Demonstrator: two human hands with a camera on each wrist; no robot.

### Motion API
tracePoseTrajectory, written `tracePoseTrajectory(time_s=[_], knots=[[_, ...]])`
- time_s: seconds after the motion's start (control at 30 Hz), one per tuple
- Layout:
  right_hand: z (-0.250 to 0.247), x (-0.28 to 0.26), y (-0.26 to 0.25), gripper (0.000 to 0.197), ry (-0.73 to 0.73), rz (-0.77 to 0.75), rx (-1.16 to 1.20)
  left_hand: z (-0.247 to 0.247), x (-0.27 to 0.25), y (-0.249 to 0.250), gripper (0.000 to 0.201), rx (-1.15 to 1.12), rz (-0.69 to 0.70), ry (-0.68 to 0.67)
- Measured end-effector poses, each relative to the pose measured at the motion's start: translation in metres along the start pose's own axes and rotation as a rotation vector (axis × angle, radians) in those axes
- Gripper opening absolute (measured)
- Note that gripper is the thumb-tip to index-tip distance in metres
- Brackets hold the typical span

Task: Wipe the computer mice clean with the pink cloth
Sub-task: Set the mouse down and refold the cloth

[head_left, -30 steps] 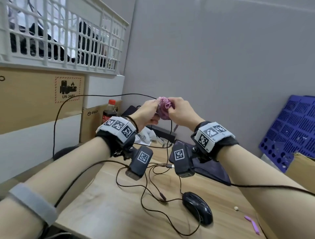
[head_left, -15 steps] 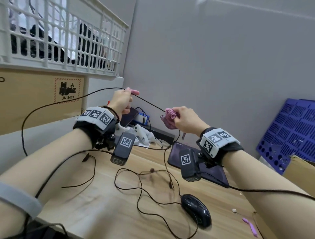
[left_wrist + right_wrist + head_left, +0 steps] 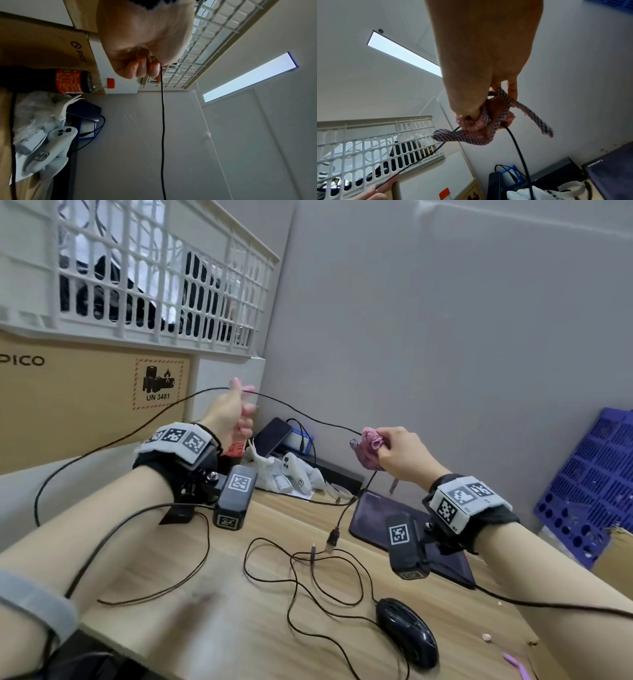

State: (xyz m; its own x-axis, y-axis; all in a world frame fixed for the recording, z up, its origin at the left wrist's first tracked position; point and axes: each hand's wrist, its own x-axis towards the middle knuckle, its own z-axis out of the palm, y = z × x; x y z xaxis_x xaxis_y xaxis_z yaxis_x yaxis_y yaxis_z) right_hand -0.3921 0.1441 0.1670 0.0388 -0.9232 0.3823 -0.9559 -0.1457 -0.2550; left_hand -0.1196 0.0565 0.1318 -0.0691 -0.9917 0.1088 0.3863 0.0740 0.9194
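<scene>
My right hand (image 3: 394, 450) is raised over the desk and grips the bunched pink cloth (image 3: 368, 448), which is wrapped round a thin black cable (image 3: 308, 416); in the right wrist view the cable (image 3: 517, 142) passes through the cloth (image 3: 479, 125). My left hand (image 3: 233, 412), higher and further left, pinches the same cable (image 3: 162, 121) between thumb and fingers (image 3: 154, 69), so it stretches taut between both hands. A black mouse (image 3: 407, 631) lies on the wooden desk (image 3: 239, 628) at the front, its cord looping loosely.
A dark Lenovo tablet (image 3: 394, 518) lies under my right wrist. White controllers (image 3: 294, 470), a phone (image 3: 272, 436), a cola bottle (image 3: 77, 81) and a blue box sit at the back. Cardboard boxes and a white crate (image 3: 154, 275) stand left; a blue tray (image 3: 596, 491) leans right.
My hands, together at the cloth a second ago, have parted. The left hand has drawn up and left along the cable while the right hand holds the cloth round it.
</scene>
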Motion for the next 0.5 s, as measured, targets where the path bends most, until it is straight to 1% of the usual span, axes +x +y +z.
tracePoseTrajectory(time_s=[0.07,0.1,0.17,0.2,0.23,0.3,0.37,0.43,0.5], knots=[[0.002,0.005,-0.007,0.032,0.019,-0.011,0.024,0.018,-0.005,-0.008,0.051,0.041,-0.049,-0.126],[0.004,0.008,-0.012,0.033,0.023,-0.02,0.036,0.029,-0.008,-0.012,0.049,0.073,-0.057,-0.188],[0.008,0.012,-0.023,0.034,0.017,-0.048,0.054,0.055,-0.018,-0.019,0.038,0.157,-0.051,-0.299],[0.01,0.014,-0.029,0.034,0.014,-0.063,0.06,0.067,-0.023,-0.023,0.034,0.198,-0.044,-0.339],[0.012,0.015,-0.033,0.033,0.008,-0.078,0.065,0.078,-0.026,-0.026,0.034,0.237,-0.031,-0.362],[0.016,0.016,-0.039,0.027,0.0,-0.094,0.074,0.092,-0.028,-0.032,0.032,0.28,-0.003,-0.362],[0.019,0.017,-0.038,0.023,-0.005,-0.093,0.079,0.095,-0.023,-0.037,0.029,0.3,0.009,-0.337],[0.023,0.017,-0.034,0.021,-0.025,-0.092,0.065,0.092,-0.018,-0.04,0.035,0.322,0.024,-0.32],[0.027,0.017,-0.03,0.023,-0.052,-0.094,0.045,0.085,-0.011,-0.042,0.04,0.334,0.041,-0.288]])
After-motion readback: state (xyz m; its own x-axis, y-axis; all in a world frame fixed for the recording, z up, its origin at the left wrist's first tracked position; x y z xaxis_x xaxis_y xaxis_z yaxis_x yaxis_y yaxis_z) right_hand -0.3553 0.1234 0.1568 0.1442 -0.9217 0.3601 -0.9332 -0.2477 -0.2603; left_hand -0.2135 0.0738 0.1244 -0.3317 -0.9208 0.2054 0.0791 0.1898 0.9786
